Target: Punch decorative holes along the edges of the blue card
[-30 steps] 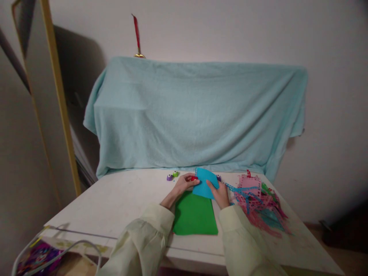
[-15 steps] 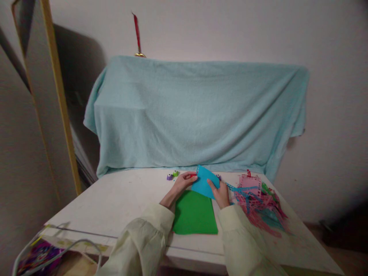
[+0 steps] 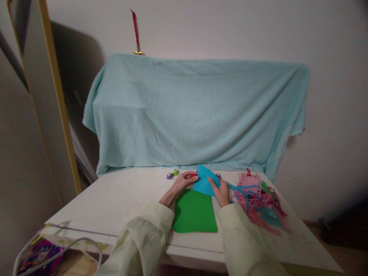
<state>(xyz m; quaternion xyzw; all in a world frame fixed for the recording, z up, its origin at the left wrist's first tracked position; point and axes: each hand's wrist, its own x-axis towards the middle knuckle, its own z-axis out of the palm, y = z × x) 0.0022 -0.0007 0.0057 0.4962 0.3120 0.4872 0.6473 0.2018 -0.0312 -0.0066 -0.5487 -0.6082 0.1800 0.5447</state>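
Observation:
A sheet of blue paper [image 3: 204, 183] is held tilted above the table, with a row of small holes along its upper left edge. My right hand [image 3: 220, 191] grips its right side, thumb on top. At the left edge my left hand [image 3: 181, 182] is closed round a small red craft punch [image 3: 193, 175], mostly hidden by the fingers. Beneath the blue sheet lies green paper [image 3: 195, 212], flat on the white table. Beyond my left hand sit a purple punch [image 3: 169, 176] and a green punch [image 3: 175, 173]. Another purple one [image 3: 218, 175] shows just behind the blue sheet.
A heap of pink paper strips [image 3: 258, 214] with punched holes, mixed with blue and green ones, lies on the right of the table [image 3: 135, 203]. A light blue towel [image 3: 198, 115] hangs across the back. White cables [image 3: 83, 241] loop at the front left corner.
Both hands keep almost the same place, with the blue paper and the red punch still held. The view has shifted very slightly.

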